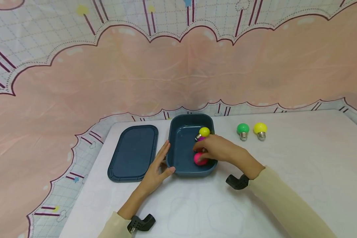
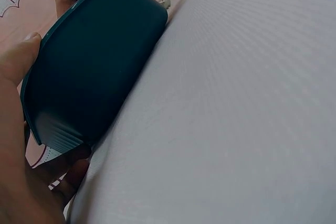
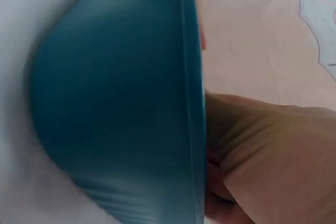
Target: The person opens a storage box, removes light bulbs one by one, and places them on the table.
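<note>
A dark blue plastic box stands uncovered on the white table. My right hand reaches over its right wall and pinches a pink light bulb near the bottom; the fingertips are partly hidden. Behind those fingers lie a yellow light bulb and a purple bulb, mostly covered by the hand. My left hand rests against the near left corner of the box, fingers stretched along its side and thumb at the front. In the left wrist view the thumb touches the rim.
The box's dark blue lid lies flat to the left. A green light bulb and another yellow light bulb lie on the table to the right. A patterned peach cloth hangs behind the white table.
</note>
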`<state>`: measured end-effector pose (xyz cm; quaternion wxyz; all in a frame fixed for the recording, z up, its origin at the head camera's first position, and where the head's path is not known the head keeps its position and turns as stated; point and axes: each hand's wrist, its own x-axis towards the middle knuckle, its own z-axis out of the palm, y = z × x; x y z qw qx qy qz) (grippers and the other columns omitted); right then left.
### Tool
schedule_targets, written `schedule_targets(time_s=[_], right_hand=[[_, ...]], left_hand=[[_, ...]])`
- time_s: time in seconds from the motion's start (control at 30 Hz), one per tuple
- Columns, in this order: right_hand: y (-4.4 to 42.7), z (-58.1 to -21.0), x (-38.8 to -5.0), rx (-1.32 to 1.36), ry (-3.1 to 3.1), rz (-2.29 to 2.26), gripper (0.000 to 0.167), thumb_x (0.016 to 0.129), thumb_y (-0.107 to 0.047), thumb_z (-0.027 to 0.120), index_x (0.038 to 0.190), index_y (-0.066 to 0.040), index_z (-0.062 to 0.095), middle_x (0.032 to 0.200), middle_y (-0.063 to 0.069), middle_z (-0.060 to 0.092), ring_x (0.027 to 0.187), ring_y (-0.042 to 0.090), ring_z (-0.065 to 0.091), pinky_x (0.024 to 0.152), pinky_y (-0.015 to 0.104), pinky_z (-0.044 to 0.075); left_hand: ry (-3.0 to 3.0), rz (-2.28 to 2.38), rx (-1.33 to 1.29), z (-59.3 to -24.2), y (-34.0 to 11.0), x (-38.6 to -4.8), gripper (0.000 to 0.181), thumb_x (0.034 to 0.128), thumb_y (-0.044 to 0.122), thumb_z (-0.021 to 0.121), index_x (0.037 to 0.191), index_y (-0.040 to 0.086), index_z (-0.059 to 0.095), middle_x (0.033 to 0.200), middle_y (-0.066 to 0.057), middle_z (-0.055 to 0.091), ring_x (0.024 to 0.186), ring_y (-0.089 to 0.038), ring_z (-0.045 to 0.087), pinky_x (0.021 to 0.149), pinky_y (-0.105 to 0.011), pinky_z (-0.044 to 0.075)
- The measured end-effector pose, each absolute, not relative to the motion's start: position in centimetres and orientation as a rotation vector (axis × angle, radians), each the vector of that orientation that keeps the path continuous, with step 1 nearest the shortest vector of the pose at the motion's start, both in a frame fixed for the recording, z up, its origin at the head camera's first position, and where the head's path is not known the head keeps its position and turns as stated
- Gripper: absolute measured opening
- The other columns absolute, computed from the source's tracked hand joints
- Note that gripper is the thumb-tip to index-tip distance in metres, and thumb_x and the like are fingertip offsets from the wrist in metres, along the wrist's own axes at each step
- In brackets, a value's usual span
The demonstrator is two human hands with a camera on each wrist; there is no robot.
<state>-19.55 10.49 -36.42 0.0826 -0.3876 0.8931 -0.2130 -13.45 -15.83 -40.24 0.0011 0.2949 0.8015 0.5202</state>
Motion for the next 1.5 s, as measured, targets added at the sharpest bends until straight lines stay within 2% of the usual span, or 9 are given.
schedule_targets(time_s=[0.17,0.27,0.4,0.53,0.77,0.93,1.13,1.4,1.5], right_hand=[[10.0,-36.8,-19.7,-1.076,2.543,-0.667,0.040,0.081,-0.017,0.078,0.120,-0.014,0.068,0.100,-0.006,0.065,0.087,0.013,0.058,0.077,0.023,0.049],[9.8,-36.9,-19.8,-1.085,2.514,-0.664,0.046,0.081,-0.010,0.077,0.125,-0.018,0.065,0.101,-0.007,0.063,0.086,0.012,0.057,0.075,0.022,0.048],[9.6,-36.9,-20.2,-1.167,2.464,-0.639,0.061,0.081,-0.005,0.076,0.134,-0.027,0.056,0.102,-0.008,0.061,0.081,0.010,0.057,0.071,0.022,0.049],[9.4,-36.8,-20.8,-1.209,2.433,-0.558,0.063,0.081,-0.006,0.076,0.133,-0.033,0.054,0.101,-0.010,0.059,0.078,0.009,0.056,0.069,0.023,0.048],[8.9,-37.0,-21.7,-1.233,2.363,-0.550,0.047,0.076,-0.007,0.081,0.115,-0.026,0.065,0.098,-0.010,0.062,0.081,0.012,0.056,0.071,0.026,0.047],[8.8,-37.2,-21.9,-1.250,2.355,-0.554,0.044,0.075,-0.009,0.082,0.112,-0.027,0.066,0.093,-0.013,0.062,0.082,0.011,0.055,0.072,0.026,0.047],[9.1,-37.1,-22.1,-1.227,2.330,-0.694,0.042,0.075,-0.014,0.083,0.111,-0.029,0.065,0.090,-0.010,0.061,0.074,0.013,0.055,0.066,0.028,0.049],[10.2,-36.5,-21.7,-1.210,2.394,-0.868,0.045,0.075,-0.023,0.083,0.115,-0.025,0.064,0.082,-0.005,0.058,0.069,0.013,0.052,0.060,0.028,0.046],[11.1,-36.2,-21.5,-1.203,2.453,-0.952,0.047,0.075,-0.025,0.083,0.118,-0.023,0.065,0.084,-0.006,0.059,0.071,0.014,0.053,0.061,0.028,0.047]], left_hand=[[2.518,1.632,0.936,-40.3,-15.8,-13.5,0.074,0.0891,-0.002,0.061,0.150,-0.004,0.019,0.158,-0.019,0.009,0.115,-0.039,0.045,0.083,-0.050,0.040],[2.524,1.629,0.939,-40.3,-15.9,-13.5,0.074,0.0893,0.000,0.061,0.150,-0.003,0.019,0.158,-0.019,0.009,0.122,-0.039,0.040,0.085,-0.051,0.040],[2.525,1.623,0.934,-40.2,-15.9,-13.5,0.074,0.0896,-0.001,0.060,0.150,-0.003,0.019,0.158,-0.019,0.009,0.123,-0.038,0.039,0.086,-0.053,0.039],[2.527,1.620,0.934,-40.2,-15.9,-13.4,0.074,0.0892,-0.002,0.060,0.150,-0.004,0.019,0.158,-0.018,0.009,0.120,-0.038,0.042,0.086,-0.053,0.040],[2.533,1.625,0.940,-40.2,-15.9,-13.4,0.074,0.0887,-0.002,0.060,0.150,-0.003,0.019,0.158,-0.019,0.010,0.112,-0.037,0.047,0.084,-0.052,0.041],[2.545,1.612,0.936,-40.1,-15.8,-13.3,0.074,0.0885,-0.002,0.060,0.150,-0.003,0.019,0.158,-0.018,0.010,0.111,-0.036,0.047,0.083,-0.051,0.042],[2.551,1.610,0.931,-40.1,-15.8,-13.4,0.074,0.0885,-0.002,0.061,0.150,-0.003,0.020,0.158,-0.018,0.010,0.117,-0.034,0.044,0.083,-0.050,0.042],[2.547,1.612,0.934,-40.3,-15.8,-13.5,0.074,0.0886,-0.002,0.061,0.151,-0.002,0.020,0.158,-0.018,0.011,0.106,-0.029,0.049,0.082,-0.049,0.042],[2.546,1.610,0.937,-40.4,-15.9,-13.6,0.074,0.0889,-0.002,0.061,0.151,-0.001,0.020,0.158,-0.017,0.010,0.105,-0.027,0.049,0.081,-0.048,0.043]])
